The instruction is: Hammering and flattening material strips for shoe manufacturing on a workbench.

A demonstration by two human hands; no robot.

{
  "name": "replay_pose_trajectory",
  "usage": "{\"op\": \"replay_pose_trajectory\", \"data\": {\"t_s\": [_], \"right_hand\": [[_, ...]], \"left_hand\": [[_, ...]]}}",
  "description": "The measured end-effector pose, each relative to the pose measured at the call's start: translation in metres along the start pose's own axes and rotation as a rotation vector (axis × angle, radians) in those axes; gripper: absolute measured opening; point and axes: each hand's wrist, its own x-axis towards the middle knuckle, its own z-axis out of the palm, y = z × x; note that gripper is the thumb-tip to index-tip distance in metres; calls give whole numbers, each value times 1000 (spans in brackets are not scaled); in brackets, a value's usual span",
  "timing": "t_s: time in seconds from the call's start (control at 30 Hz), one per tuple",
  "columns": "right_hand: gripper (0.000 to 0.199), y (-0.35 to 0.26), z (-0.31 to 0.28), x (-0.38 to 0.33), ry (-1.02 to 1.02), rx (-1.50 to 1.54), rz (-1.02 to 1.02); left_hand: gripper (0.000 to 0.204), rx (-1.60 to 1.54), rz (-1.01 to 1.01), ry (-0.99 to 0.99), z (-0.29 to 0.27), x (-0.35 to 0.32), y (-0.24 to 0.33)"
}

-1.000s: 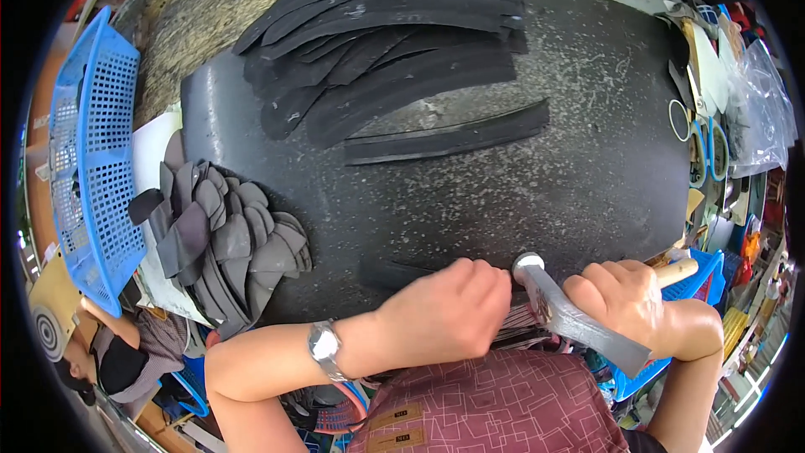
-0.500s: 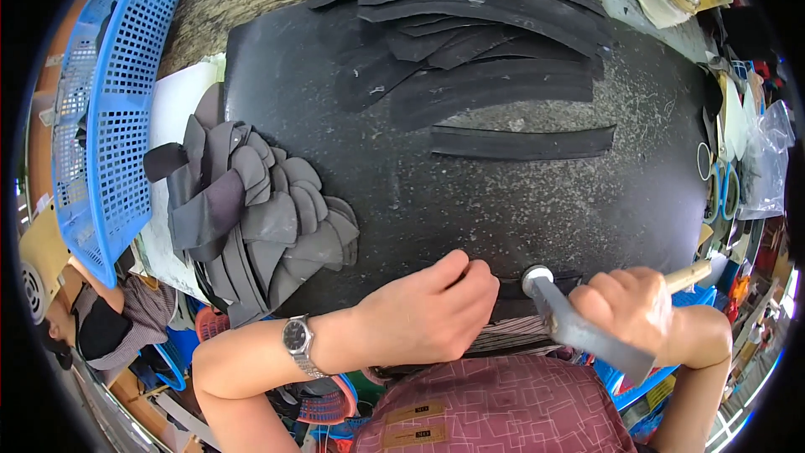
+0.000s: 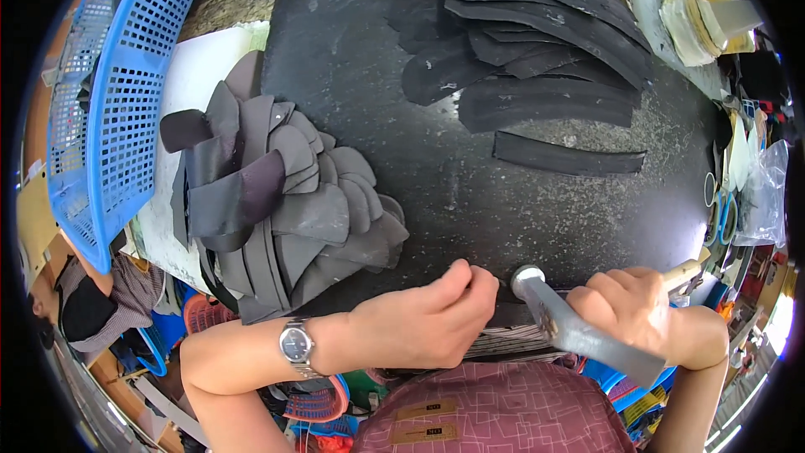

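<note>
My right hand (image 3: 625, 310) is wrapped around the wooden handle of a hammer (image 3: 579, 327). The hammer's round metal face (image 3: 527, 275) is down at the near edge of a black work board (image 3: 419, 201). Just left of that face, my left hand (image 3: 428, 315), with a watch on its wrist, is closed in a pinch. It seems to grip the end of a black strip (image 3: 505, 294) lying along the board's edge, mostly hidden by the hand and hammer. A single black strip (image 3: 570, 153) lies farther up the board, below a pile of curved black pieces (image 3: 537, 42).
Grey-black rounded pieces (image 3: 293, 201) are heaped at the board's left. Beyond them a blue plastic basket (image 3: 126, 109) stands tilted. Scissors (image 3: 728, 216) lie at the right edge, and a yellowish container (image 3: 700, 17) is at the far right. Another person (image 3: 101, 294) sits at the left.
The view has shifted, so the board and piles appear farther right. The hammer's face sits slightly closer to my left hand. Both hands keep their closed grips.
</note>
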Motion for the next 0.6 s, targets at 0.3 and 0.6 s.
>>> {"op": "replay_pose_trajectory", "data": {"t_s": [0.3,0.6], "right_hand": [[24,-9,3,22,-58,-46,-45],[23,-14,-8,43,-90,-8,-4]], "left_hand": [[27,98,-77,92,3,-20,0],[25,20,-142,184,10,-30,2]]}}
